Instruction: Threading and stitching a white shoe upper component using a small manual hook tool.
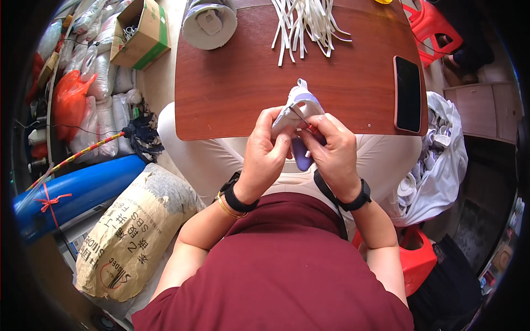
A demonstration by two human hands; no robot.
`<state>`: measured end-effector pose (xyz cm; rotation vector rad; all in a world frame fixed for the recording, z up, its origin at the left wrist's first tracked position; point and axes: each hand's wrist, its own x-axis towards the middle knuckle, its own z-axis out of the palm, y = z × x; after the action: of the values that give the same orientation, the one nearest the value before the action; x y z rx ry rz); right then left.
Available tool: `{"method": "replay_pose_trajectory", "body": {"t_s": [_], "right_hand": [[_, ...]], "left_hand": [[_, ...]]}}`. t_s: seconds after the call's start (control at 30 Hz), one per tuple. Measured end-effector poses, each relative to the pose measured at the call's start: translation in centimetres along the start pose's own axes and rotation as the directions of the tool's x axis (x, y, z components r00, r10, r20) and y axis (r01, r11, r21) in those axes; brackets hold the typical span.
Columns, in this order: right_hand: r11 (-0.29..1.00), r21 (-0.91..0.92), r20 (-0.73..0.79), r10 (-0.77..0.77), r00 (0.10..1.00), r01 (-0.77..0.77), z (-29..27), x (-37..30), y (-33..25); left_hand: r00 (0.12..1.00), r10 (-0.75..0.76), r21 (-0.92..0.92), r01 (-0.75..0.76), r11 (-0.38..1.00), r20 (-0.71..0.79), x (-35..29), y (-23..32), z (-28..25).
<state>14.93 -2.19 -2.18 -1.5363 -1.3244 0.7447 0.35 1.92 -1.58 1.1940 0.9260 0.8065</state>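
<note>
At the table's near edge, over my lap, both hands are closed around a small white and lavender shoe [307, 98], its pull loop pointing away from me. My left hand [264, 154] grips the shoe's left side with thumb and fingers. Between the fingertips of my right hand [338, 153] is a red-handled tool [316, 133] with a thin metal shaft. That shaft reaches toward the shoe's opening; its exact kind and tip are hard to make out. A lavender part of the shoe hangs below my fingers. Farther off, a bundle of flat white laces [302, 27] lies on the brown table [232, 94].
A round grey-white tub [210, 30] stands at the table's far left, and a black phone [407, 94] lies at its right edge. Right of my leg sits a white bag [441, 171] of shoe parts. Red stools [436, 33], a blue cylinder [83, 190] and a paper sack [132, 237] flank me.
</note>
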Motion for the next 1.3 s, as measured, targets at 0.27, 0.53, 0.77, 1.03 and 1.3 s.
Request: {"method": "replay_pose_trajectory", "body": {"t_s": [0.27, 0.53, 0.77, 1.03, 1.3], "right_hand": [[0.984, 0.175, -0.084, 0.051, 0.995, -0.035, 1.1, -0.6, 0.0], [0.949, 0.292, -0.101, 0.156, 0.983, -0.121, 0.7, -0.6, -0.4], [0.978, 0.169, 0.002, 0.124, 0.992, -0.122, -0.5, -0.3, -1.4], [0.999, -0.033, 0.156, -0.035, 0.987, 0.040, -4.5, -0.7, -1.8], [0.948, -0.294, 0.270, -0.039, 0.962, 0.121, -4.9, -0.5, -1.5]], "left_hand": [[0.998, -0.015, 0.019, 0.016, 1.000, -0.058, 0.0, -0.7, 0.1], [0.996, -0.004, -0.038, 0.001, 0.999, -0.093, -0.1, -0.9, 0.5], [0.992, -0.090, -0.256, 0.064, 0.965, -0.089, 0.4, -0.8, 0.0], [0.987, -0.162, -0.365, 0.149, 0.919, -0.005, 0.8, -0.4, -1.0], [0.985, -0.174, -0.363, 0.161, 0.918, -0.002, 0.5, -0.2, -0.8]]}}
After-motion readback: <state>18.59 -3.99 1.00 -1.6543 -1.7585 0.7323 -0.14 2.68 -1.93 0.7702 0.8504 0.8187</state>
